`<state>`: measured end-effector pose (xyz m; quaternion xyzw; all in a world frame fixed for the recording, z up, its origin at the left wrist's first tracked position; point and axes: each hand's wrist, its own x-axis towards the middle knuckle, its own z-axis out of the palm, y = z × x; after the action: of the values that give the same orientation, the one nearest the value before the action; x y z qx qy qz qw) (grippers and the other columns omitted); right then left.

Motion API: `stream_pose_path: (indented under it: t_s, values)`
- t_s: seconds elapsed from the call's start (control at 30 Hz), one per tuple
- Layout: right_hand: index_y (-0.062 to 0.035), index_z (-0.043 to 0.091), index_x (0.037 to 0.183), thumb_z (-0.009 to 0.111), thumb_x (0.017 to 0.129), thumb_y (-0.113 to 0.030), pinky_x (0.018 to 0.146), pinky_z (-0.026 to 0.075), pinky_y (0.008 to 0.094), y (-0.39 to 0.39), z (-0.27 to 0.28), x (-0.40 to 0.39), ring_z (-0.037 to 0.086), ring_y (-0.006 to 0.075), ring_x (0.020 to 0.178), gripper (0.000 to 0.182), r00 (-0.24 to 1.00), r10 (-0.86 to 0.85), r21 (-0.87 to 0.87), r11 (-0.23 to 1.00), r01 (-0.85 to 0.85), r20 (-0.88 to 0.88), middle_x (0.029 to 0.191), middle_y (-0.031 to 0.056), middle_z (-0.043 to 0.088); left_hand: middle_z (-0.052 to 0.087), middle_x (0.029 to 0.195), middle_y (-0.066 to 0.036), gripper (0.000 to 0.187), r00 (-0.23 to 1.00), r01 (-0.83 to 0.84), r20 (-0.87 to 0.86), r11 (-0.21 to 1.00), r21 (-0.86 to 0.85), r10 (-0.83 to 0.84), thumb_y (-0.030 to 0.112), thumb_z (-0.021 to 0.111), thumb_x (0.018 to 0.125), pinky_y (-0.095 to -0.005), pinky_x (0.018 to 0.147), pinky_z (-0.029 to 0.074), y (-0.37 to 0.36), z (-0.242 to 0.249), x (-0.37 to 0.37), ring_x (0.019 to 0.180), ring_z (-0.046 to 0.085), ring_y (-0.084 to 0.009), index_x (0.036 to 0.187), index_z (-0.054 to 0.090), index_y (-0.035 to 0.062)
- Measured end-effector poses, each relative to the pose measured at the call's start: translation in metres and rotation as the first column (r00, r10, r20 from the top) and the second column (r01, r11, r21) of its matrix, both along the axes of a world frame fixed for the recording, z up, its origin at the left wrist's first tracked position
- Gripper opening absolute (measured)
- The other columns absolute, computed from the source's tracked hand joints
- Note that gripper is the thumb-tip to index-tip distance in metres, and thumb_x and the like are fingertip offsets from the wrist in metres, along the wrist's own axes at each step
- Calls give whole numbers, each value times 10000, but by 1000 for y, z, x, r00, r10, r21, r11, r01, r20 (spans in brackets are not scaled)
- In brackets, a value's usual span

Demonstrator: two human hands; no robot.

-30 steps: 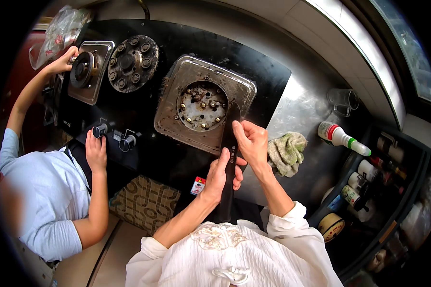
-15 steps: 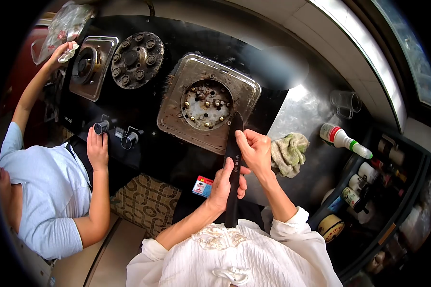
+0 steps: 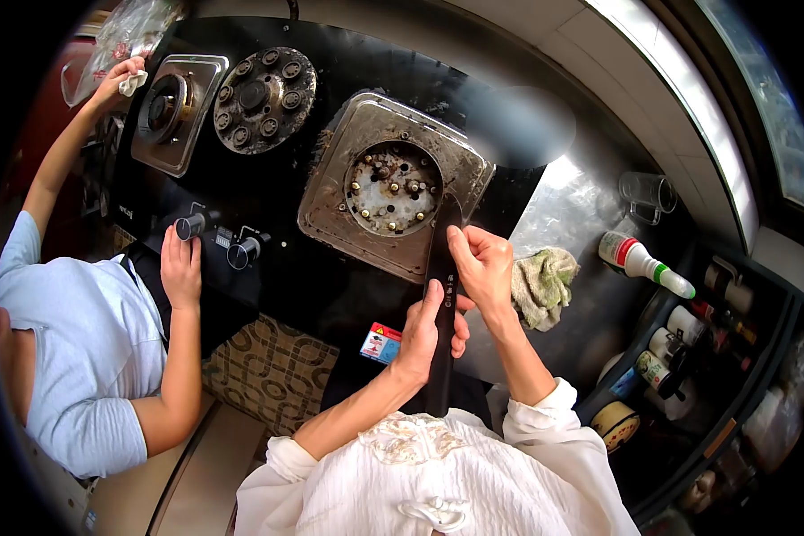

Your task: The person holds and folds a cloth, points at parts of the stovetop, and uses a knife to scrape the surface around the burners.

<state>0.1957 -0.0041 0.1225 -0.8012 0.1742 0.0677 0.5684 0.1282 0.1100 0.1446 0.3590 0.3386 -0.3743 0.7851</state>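
A long black-handled utensil (image 3: 447, 295) with pale characters on it points away from me. Its dark head lies against the right side of a grimy steel drip pan (image 3: 330, 210), and its exact kind is hard to make out. My left hand (image 3: 429, 335) is wrapped round the handle, thumb along the top. Higher up, my right hand (image 3: 482, 268) is closed, thumb and fingers pressed on the utensil near its head. Inside the pan, the exposed burner base (image 3: 393, 192) shows rust, dirt and several brass nozzles.
A co-worker (image 3: 80, 357) at left holds a white cloth (image 3: 133, 83) near the other burner (image 3: 165, 107). A burner cap (image 3: 264, 100) lies on the black hob. At right are a stained rag (image 3: 545, 286), a bottle (image 3: 643, 263), a glass mug (image 3: 648, 192) and a shelf rack.
The hob shifts slightly in view. My hands stay on the utensil, whose head remains at the pan's right side. The co-worker's cloth hand moves a little upward in view.
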Motion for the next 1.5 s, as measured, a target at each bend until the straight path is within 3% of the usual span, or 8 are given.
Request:
stream_pose_path:
  t_s: [0.23,0.53,0.63,0.9,1.1,1.23,1.3,1.5]
  values:
    - [6,480,600,635,919,-184,420,234,281,-7,1,-4,280,38,488,402,998,-26,-28,999,24,-64,480,-18,320,526,559,-35,615,1000,3,-17,1000,-8,-4,579,371,997,-258,409,397,-8,7,4,436,478,-121,969,575,-1]
    - [10,483,602,639,920,-186,420,230,281,-8,-2,3,288,27,498,405,1000,-20,-22,1000,19,-18,486,-23,326,533,578,-28,609,1000,-25,2,1000,-8,25,583,360,999,-255,418,401,-10,3,5,441,470,-114,958,568,12]
    - [8,476,599,640,920,-186,419,227,279,-6,5,4,285,25,499,409,999,22,-24,999,-23,-49,487,-25,320,565,612,-49,657,999,-20,27,1000,-16,21,598,358,992,-251,437,428,-9,4,4,466,514,-114,981,593,-15]
    - [1,477,581,633,911,-187,411,224,283,-10,11,-10,278,34,470,411,993,80,-24,996,-82,-86,470,-21,323,523,582,-22,619,993,-80,-90,997,-15,79,610,385,980,-262,435,399,-17,24,-11,455,468,-113,1006,559,16]
    - [-2,436,554,624,902,-188,412,227,298,-21,9,0,271,51,471,437,970,208,55,978,-202,-125,470,-14,300,541,631,-29,619,973,-187,-131,982,32,190,617,409,970,-260,483,415,-35,40,-8,506,488,-112,1043,553,19]
    - [1,429,548,617,904,-208,402,260,302,-34,21,17,300,50,453,454,916,317,122,948,-295,-247,455,-8,312,583,706,-54,660,939,-296,-198,954,-47,282,647,378,963,-276,567,438,-57,44,-8,598,522,-129,1086,551,22]
    - [2,458,546,605,915,-221,387,299,288,-44,21,24,357,45,425,456,891,406,58,913,-403,-204,441,-9,358,597,747,-71,665,900,-384,-267,916,-114,344,650,387,958,-292,615,463,-68,49,-4,661,543,-144,1088,555,21]
    - [-46,527,547,606,935,-254,388,319,260,-49,30,38,409,38,414,447,809,461,322,878,-355,-365,466,-49,452,625,838,-92,673,866,-448,-321,880,-158,383,642,370,965,-314,712,496,-74,64,4,754,574,-171,1117,588,23]
